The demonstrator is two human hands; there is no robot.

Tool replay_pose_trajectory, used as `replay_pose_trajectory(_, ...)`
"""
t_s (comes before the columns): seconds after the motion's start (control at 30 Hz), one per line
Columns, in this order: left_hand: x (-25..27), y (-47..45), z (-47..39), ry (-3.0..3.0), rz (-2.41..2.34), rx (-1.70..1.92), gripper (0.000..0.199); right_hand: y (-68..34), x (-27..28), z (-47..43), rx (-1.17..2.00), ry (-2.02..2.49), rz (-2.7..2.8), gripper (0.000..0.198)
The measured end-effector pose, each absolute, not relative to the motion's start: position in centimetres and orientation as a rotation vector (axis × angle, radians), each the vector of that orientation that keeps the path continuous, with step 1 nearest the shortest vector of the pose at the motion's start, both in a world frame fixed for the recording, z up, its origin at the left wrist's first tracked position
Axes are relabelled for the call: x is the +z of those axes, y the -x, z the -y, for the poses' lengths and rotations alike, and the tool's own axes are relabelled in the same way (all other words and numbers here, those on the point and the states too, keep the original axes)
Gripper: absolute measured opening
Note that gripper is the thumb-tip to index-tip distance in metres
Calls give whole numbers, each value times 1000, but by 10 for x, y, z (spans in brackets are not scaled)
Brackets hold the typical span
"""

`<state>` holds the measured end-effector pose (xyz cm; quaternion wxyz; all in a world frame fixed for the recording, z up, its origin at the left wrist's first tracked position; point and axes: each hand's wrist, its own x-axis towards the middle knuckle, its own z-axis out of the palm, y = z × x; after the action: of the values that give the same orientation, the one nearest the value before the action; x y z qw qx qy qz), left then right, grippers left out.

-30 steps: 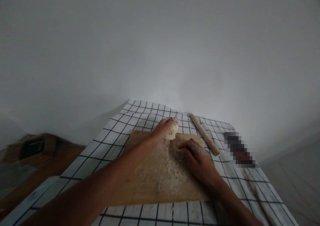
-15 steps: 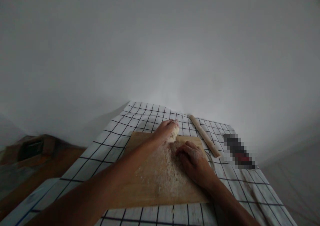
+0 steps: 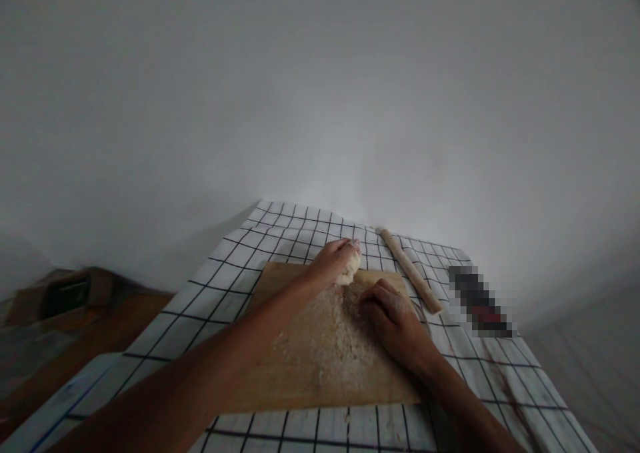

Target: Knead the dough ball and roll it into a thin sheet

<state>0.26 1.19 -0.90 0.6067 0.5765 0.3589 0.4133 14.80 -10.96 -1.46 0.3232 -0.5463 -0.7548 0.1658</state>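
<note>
My left hand [image 3: 339, 256] is closed around a pale lump of dough [image 3: 350, 271], held at the far edge of a wooden board [image 3: 280, 386]. The dough is partly hidden by the hand. To the right and a bit nearer, my right hand [image 3: 390, 313] rests on the board with its fingers curled under. Its fingertips are hidden, so I cannot tell what is beneath them. Loose flour and dough crumbs [image 3: 345, 353] are scattered over the middle of the board, between and below the hands.
A wooden rolling pin [image 3: 411, 271] lies right of the board on a white checked tablecloth [image 3: 240, 251]. Farther right is a blurred-out dark and red item [image 3: 483, 303]. A pale wall [image 3: 320, 106] rises behind the table. A cardboard box [image 3: 100, 289] stands at the lower left.
My right hand has shifted slightly right, a little farther from the dough. My left hand stays on the dough at nearly the same spot.
</note>
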Motion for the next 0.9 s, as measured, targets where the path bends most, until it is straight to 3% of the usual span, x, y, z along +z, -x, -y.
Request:
replay_pose_trajectory(0.23, -15, -3, -14, -1392, -799, 973, 36, -146, -12, 111, 414, 1422, 2062, 24)
replay_pose_trajectory(0.47, -20, -5, -15, -1432, -771, 898, 56, -152, -11, 112, 522, 1244, 1861, 25)
replay_pose_trajectory(0.57, -16, -2, -8, -1501, -750, 829, 61, -151, -11, 112, 482, 1261, 1819, 35)
replay_pose_trajectory(0.77, -8, 2, 5, -1688, -679, 864, 43, -149, -13, 111, 370, 1365, 1936, 51)
replay_pose_trajectory(0.9, -10, 0, -2, -1402, -699, 902, 39, -148, -10, 113, 419, 1252, 1886, 40)
